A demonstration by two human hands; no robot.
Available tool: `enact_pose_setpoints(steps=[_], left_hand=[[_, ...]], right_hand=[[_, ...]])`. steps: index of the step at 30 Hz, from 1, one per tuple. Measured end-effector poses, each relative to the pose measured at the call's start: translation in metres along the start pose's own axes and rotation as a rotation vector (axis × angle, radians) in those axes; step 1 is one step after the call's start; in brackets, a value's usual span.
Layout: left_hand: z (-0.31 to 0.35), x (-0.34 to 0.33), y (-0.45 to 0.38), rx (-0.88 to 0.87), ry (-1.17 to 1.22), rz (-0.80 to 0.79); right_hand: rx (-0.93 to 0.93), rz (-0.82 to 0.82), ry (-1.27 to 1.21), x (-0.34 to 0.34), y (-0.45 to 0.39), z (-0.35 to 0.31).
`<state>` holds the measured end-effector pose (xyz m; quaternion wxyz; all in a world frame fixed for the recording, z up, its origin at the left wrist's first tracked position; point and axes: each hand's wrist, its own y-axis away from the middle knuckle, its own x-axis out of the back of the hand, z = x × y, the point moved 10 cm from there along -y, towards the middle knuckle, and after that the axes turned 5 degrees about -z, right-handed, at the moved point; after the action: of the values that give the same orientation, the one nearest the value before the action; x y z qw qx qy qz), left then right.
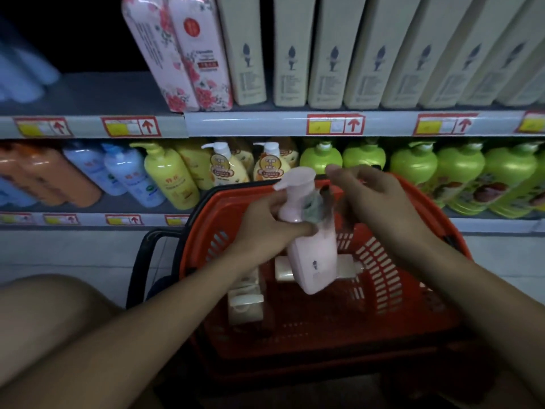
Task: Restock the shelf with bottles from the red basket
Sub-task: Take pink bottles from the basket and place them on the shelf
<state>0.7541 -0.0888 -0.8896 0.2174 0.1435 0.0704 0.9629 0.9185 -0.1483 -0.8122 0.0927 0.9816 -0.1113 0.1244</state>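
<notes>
Knee [50,317] fills the lower left corner of our view, bare and bent. Above it we see the lower shelf [88,219] lined with orange bottles [44,175], pale blue pump bottles [126,175] and a yellow pump bottle [171,178], and above that the upper shelf [250,124] with red arrow price tags [131,126] along its edge. Two pink floral bottles [188,51] stand on the upper shelf, leaning, just beside a long row of beige bottles [333,51] that runs to the right edge.

Our left hand [265,222] reaches in from the lower left and grips the pink pump bottle [309,228] around its neck and shoulder, fingers curled round it. The bottle is held tilted, pump head up, above the red basket [392,276], in front of the lower shelf. Inside the basket lie several beige bottles on their sides [247,302], below and behind the pink one. A black handle [144,261] shows at the basket's left.

Our right hand [362,184] hovers just right of the pump head with its fingers loosely curled; motion blur near the bottle's shoulder leaves us unable to tell whether it touches the bottle or holds anything. Behind it, green pump bottles [460,172] crowd the right of the lower shelf.
</notes>
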Motion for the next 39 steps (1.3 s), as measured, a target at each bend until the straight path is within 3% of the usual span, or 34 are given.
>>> enact_pose_setpoints(steps=[6,9,11,16,20,24,28,39], left_hand=[[0.035,0.021,-0.005,-0.033,0.301,-0.035],[0.058,0.037,-0.004,-0.102,0.356,-0.043],[0.07,0.04,0.002,-0.128,0.347,-0.053],[0.11,0.028,0.022,-0.193,0.263,-0.169],[0.191,0.03,0.036,-0.322,0.245,-0.188],[0.273,0.042,0.049,-0.496,0.196,-0.092],[0.308,0.05,0.066,-0.595,0.128,0.002],[0.399,0.045,0.035,-0.764,-0.07,0.125]], right_hand=[[0.153,-0.164,0.09,-0.019,0.007,-0.005],[0.096,-0.323,0.139,-0.024,0.011,0.003],[0.051,-0.346,0.145,-0.025,0.016,0.012],[0.086,-0.254,0.008,-0.018,0.03,0.006],[0.197,-0.155,-0.061,0.012,0.044,-0.053],[0.368,0.018,-0.054,0.056,0.059,-0.138],[0.478,0.131,-0.131,0.098,0.068,-0.201],[0.588,0.281,-0.188,0.154,0.016,-0.264]])
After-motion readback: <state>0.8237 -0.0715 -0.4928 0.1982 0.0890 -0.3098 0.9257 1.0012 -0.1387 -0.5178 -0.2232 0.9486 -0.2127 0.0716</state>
